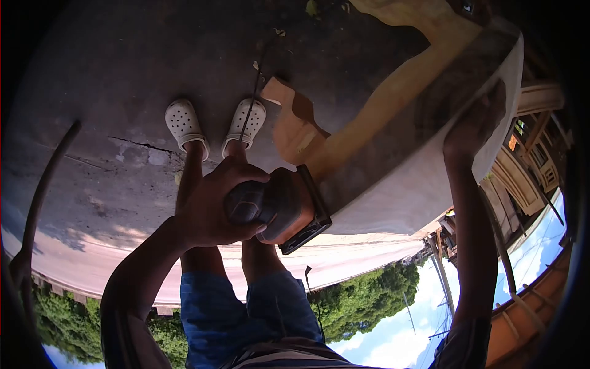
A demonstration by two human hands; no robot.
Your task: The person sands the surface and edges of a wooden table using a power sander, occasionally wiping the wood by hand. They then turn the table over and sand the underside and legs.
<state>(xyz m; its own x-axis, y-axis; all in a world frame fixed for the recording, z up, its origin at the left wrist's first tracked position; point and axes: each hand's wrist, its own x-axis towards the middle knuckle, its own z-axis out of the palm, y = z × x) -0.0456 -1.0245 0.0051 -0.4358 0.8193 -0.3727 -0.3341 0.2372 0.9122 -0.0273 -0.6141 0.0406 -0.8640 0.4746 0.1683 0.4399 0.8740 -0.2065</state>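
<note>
The left hand was closed tight around the body of a sander. The fingers wrapped over its dark top grip, and its flat black-edged pad faced away from the palm, to the right. That pad was touching the near end of a wooden piece, a long curved cut-out of pale timber.

From the sander, the wooden piece ran diagonally up and to the right, so its long axis pointed away from the left hand and toward the right one. A shorter lobed part branched off just above the sander.

The right hand was raised at the far end of the piece, well apart from the sander. It lay in deep shadow, but it appeared to be clasped over the upper edge, steadying the timber rather than lying flat on it. The left hand was therefore the one at the working contact, and the right hand was at the opposite end of the same axis.

Beyond the hands lay a cracked concrete floor. The person's two white clogs stood on it side by side, near the left hand. A thin dark cord trailed across the floor above them. Blue shorts filled the lower middle of the view, with trees and sky at the lower edge.
</note>
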